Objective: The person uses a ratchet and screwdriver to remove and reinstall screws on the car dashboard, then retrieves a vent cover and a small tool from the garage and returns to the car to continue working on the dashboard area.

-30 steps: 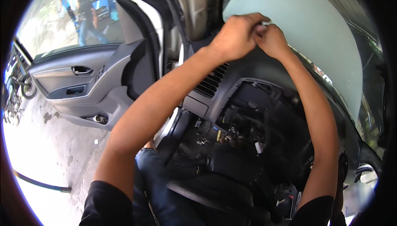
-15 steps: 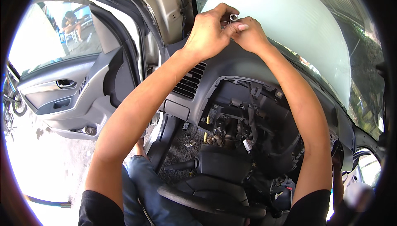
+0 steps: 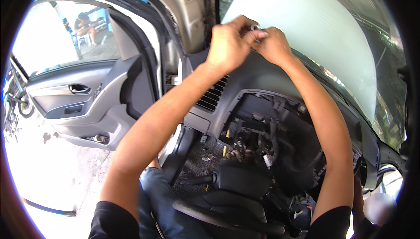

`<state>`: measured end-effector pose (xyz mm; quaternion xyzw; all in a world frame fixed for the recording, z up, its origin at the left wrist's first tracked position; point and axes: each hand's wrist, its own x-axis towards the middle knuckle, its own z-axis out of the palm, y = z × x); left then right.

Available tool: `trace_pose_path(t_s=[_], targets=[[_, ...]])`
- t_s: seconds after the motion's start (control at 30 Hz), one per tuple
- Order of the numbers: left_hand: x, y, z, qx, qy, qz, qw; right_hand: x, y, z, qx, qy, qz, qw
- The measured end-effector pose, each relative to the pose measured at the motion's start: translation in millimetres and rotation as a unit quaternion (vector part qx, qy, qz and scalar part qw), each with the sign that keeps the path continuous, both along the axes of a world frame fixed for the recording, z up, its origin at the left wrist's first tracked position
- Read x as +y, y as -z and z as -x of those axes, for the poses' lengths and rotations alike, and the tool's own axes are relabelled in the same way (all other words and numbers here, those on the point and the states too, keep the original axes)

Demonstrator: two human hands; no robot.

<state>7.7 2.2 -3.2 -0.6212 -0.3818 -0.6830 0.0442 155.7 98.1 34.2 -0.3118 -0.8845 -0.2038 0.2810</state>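
Observation:
My two hands meet above the dashboard (image 3: 251, 70), in front of the windshield. Between their fingertips is a small, shiny metal piece with a round hollow end, which looks like a socket (image 3: 255, 27). My left hand (image 3: 231, 45) is closed, with its thumb and curled fingers around it. My right hand (image 3: 274, 46) is closed too, its fingertips meeting the left thumb at the same piece. The fingers cover most of it, so I cannot tell what else they hold. Below my forearms gapes the opened instrument panel (image 3: 280, 129), with wiring and brackets exposed.
A steering wheel (image 3: 227, 221) and dark column cover (image 3: 238, 180) lie below my arms. The car door (image 3: 74, 103) stands open at left. Another person's arm (image 3: 358, 195) shows at lower right. Beyond the door window, a person (image 3: 83, 24) sits on a white stool.
The view has shifted, so the car and my hands appear slightly lower and further right. My hands stay together on the socket, which the left fingers now cover more.

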Motion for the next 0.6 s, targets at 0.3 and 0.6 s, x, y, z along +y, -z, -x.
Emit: trace_pose_path(t_s=[0.3,0.6], targets=[[-3.8,-1.9,2.9,0.059,0.039,-0.011,0.997,7.5,5.2,1.7,0.012,-0.027,0.038,0.999],[-2.1,-3.0,7.9,0.118,0.036,-0.036,0.992,11.0,6.5,-1.3,0.005,-0.024,0.068,0.997]])
